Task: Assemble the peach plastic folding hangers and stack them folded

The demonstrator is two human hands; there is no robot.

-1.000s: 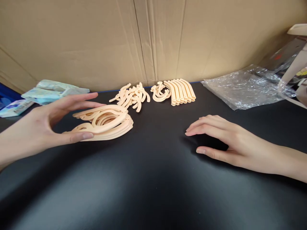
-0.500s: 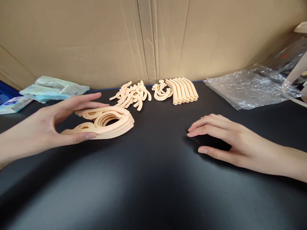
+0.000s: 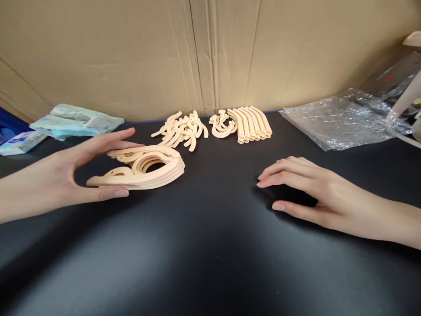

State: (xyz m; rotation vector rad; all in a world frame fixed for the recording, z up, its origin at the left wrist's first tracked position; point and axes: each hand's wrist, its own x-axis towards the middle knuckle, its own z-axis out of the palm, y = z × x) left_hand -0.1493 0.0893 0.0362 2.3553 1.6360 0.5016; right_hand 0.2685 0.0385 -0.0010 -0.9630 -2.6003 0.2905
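Note:
My left hand (image 3: 74, 169) reaches round the left end of a stack of peach plastic pieces that look like folded hangers (image 3: 158, 175). Its thumb lies along the near side and its fingers stretch over the far side, spread wide rather than clamped; whether the thumb touches the stack I cannot tell. The stack lies flat on the black table (image 3: 210, 263), with a round opening through its middle. Off to the right, my right hand (image 3: 305, 193) rests palm down on the table, thumb and fingers apart, holding nothing.
Along the back lie a loose heap of curved peach strips (image 3: 184, 129), a few hook pieces (image 3: 223, 127) and a neat row of curved arms (image 3: 251, 125). Blue-white soft packs (image 3: 75, 120) sit at back left, a clear plastic bag (image 3: 335, 118) at back right. Cardboard (image 3: 131, 57) stands behind.
My left hand has drawn back slightly to the left, and its thumb now reaches less far along the stack. The stack and my right hand look almost unchanged.

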